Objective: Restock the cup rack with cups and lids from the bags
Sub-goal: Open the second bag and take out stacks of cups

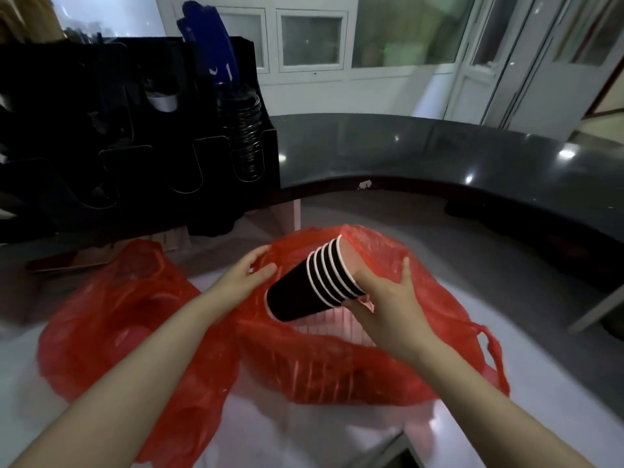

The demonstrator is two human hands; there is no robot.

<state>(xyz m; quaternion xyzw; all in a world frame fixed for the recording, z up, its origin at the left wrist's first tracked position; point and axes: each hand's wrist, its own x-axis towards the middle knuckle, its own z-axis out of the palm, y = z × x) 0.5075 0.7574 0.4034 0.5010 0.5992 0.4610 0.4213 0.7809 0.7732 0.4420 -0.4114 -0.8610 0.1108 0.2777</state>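
On the white bench [304, 430], toward its front edge, a crumpled red plastic bag [337, 369] lies open, with a second red plastic bag [111, 319] slumped nearer the left edge. The left hand [248, 273] grips the first bag's mouth. The right hand [388, 300] holds a nested stack of black paper cups with white rims [304, 288] by its open end, tilted, base low over the bag. Held only there, the outer cups could slide off, or the thin film could snag and drag. At the far left stands the black cup rack [101, 146], beside a column of black lids [248, 140]; a tilted stack may catch a slot's edge.
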